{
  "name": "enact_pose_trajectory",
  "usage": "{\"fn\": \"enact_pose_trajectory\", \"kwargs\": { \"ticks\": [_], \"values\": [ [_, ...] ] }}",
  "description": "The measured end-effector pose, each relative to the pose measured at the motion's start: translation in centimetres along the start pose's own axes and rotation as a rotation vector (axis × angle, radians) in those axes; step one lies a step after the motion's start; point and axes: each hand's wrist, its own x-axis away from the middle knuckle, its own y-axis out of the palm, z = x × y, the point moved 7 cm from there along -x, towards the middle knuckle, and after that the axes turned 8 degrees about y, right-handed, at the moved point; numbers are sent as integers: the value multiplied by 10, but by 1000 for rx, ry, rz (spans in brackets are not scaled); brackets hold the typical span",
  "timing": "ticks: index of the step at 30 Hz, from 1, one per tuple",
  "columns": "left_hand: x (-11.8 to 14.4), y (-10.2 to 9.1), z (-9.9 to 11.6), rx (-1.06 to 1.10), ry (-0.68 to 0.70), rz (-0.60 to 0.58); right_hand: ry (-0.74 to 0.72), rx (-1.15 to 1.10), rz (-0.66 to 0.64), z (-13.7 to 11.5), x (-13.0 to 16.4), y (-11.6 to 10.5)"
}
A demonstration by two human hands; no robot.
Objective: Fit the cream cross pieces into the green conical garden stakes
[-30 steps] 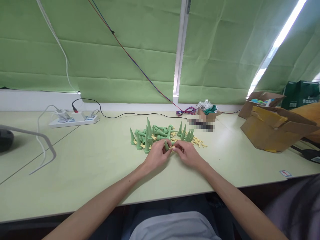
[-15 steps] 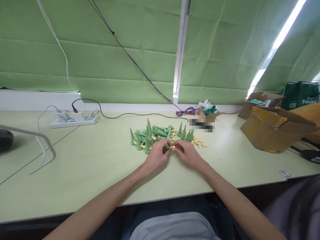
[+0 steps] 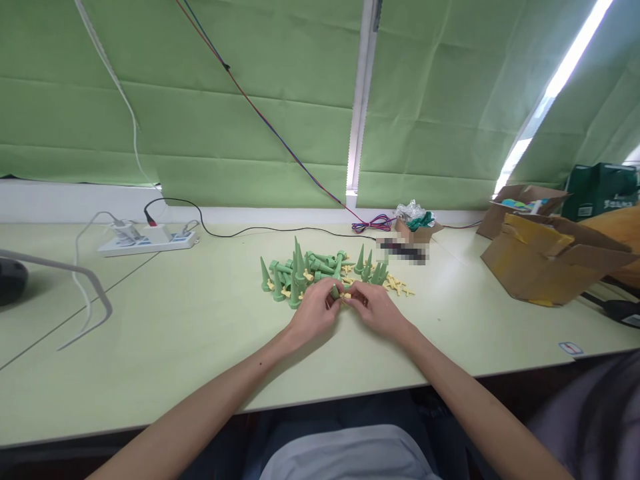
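My left hand (image 3: 316, 305) is closed around a green plastic watering spike (image 3: 335, 292), most of it hidden by the fingers. Close beside it, my right hand (image 3: 374, 305) pinches a small yellow plastic valve (image 3: 346, 297) against the spike's end; whether the valve sits inside the spike I cannot tell. Just beyond both hands lies a pile of green spikes (image 3: 324, 261), some standing point up, several with yellow valves in their sides. Loose yellow valves (image 3: 397, 285) are scattered to the right of the pile.
A white power strip (image 3: 149, 241) with plugs lies at the left of the table (image 3: 190, 333). Cardboard boxes (image 3: 550, 260) stand at the right. A small box (image 3: 418, 231) with plastic wrapping sits at the back, near a coiled cable (image 3: 374, 223) and a blurred dark object (image 3: 401, 250).
The green spike in my left hand has tilted slightly more upright. Both hands stay in nearly the same place, still together at the yellow valve.
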Motion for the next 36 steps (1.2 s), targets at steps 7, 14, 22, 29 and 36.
{"fn": "enact_pose_trajectory", "kwargs": {
  "ticks": [7,14,22,29,36],
  "values": [
    [-1,-1,4,26,11,-15,2,-9,-7,0,1,1],
    [-1,0,6,32,4,-30,8,-8,7,0,1,0],
    [-1,-1,6,19,35,-12,14,8,-1,1,1,0],
    [-1,-1,8,-4,107,-32,11,7,-15,1,2,1],
    [-1,-1,13,-27,181,-65,-4,-3,-11,1,1,2]
  ]
}}
